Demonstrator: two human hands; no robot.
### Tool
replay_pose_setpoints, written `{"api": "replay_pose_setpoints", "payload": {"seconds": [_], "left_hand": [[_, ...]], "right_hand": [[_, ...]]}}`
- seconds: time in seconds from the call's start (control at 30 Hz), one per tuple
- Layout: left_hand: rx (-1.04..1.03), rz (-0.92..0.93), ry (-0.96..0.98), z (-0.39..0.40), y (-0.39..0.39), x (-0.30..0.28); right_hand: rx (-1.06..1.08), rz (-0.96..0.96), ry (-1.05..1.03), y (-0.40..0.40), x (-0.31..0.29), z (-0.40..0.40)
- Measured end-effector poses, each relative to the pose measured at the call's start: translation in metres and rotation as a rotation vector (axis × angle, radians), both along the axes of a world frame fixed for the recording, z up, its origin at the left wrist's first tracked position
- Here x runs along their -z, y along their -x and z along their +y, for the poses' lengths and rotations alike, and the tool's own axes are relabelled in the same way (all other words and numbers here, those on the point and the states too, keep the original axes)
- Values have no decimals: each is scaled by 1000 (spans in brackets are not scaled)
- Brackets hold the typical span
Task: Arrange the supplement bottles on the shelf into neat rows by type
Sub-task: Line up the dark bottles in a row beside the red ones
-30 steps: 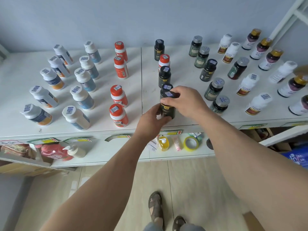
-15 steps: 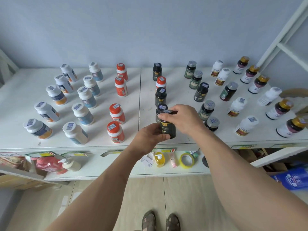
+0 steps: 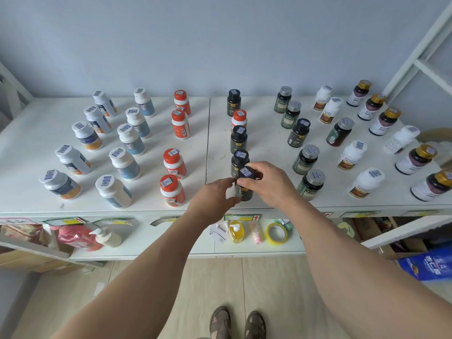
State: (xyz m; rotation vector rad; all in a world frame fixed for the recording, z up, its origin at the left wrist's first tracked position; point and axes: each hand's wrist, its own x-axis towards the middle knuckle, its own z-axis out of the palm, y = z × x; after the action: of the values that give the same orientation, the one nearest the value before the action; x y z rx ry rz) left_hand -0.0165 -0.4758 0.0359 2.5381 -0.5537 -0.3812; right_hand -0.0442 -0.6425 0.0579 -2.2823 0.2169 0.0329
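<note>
Black bottle [image 3: 245, 193] stands upright at the row's front, right hand [image 3: 271, 184] pinching its cap, left hand [image 3: 212, 199] just beside, hold unclear.

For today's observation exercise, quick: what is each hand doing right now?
Left hand: fingers beside the black bottle; grip cannot be told.
Right hand: holding the black bottle from above.

Glossy dark plastic on the 6 o'clock bottle [image 3: 245, 192]; matt white shelf [image 3: 266, 148]; shiny gold caps [image 3: 426, 150] at 3 o'clock.
</note>
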Motion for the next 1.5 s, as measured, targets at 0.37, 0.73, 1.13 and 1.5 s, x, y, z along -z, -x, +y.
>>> {"api": "replay_pose_setpoints", "payload": {"seconds": [0.37, 0.73, 1.13, 1.5], "left_hand": [[16, -32, -17, 13, -13, 0], [-161, 71, 122, 1, -47, 0], [-138, 277, 228, -21, -74, -1], [-103, 566, 571, -20, -88, -13]], "right_hand": [[10, 67, -50, 3, 14, 4], [-18, 131, 59, -56, -14, -13], [-76, 129, -5, -85, -9, -28], [-27, 43, -39, -97, -27, -26]]}}
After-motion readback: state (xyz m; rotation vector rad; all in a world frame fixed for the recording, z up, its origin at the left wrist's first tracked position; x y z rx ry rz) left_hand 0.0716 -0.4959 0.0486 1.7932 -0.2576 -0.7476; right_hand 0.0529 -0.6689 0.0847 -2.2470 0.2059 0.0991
